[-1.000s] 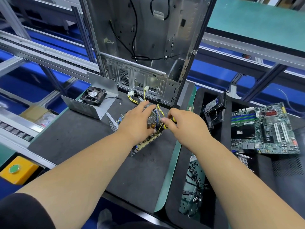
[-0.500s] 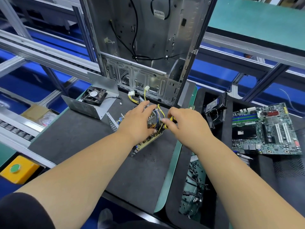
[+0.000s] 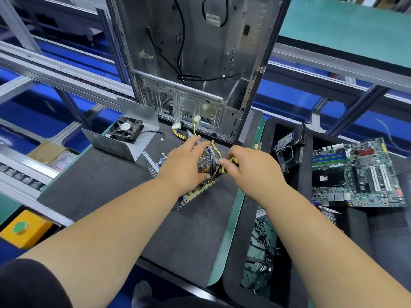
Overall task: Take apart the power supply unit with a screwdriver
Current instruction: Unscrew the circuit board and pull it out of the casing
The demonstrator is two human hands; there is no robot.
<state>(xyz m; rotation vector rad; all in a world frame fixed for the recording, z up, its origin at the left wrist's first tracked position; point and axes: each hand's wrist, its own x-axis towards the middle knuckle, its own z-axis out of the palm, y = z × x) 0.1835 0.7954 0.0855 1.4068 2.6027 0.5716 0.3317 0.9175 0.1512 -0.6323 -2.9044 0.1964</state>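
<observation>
The opened power supply unit (image 3: pixel 195 194) lies on the black mat in the middle, its circuit board, heat sink and yellow wires exposed. My left hand (image 3: pixel 184 165) grips it from above, fingers curled round the top of the board and its wire bundle. My right hand (image 3: pixel 251 167) holds a yellow-and-black screwdriver (image 3: pixel 228 166) by the handle, the shaft pointing down-left into the board; the tip is hidden among the wires. The unit's removed metal cover with the black fan (image 3: pixel 126 127) sits to the left.
An upright empty computer case (image 3: pixel 200 63) stands right behind the unit. A green motherboard (image 3: pixel 355 172) lies on the right mat, a black drive bracket (image 3: pixel 289 147) beside it. A tray of cables (image 3: pixel 260 252) is at lower right. A yellow button box (image 3: pixel 24 227) sits at the lower left.
Almost nothing differs: both hands keep their hold, and my right hand with the screwdriver has shifted very slightly at the board.
</observation>
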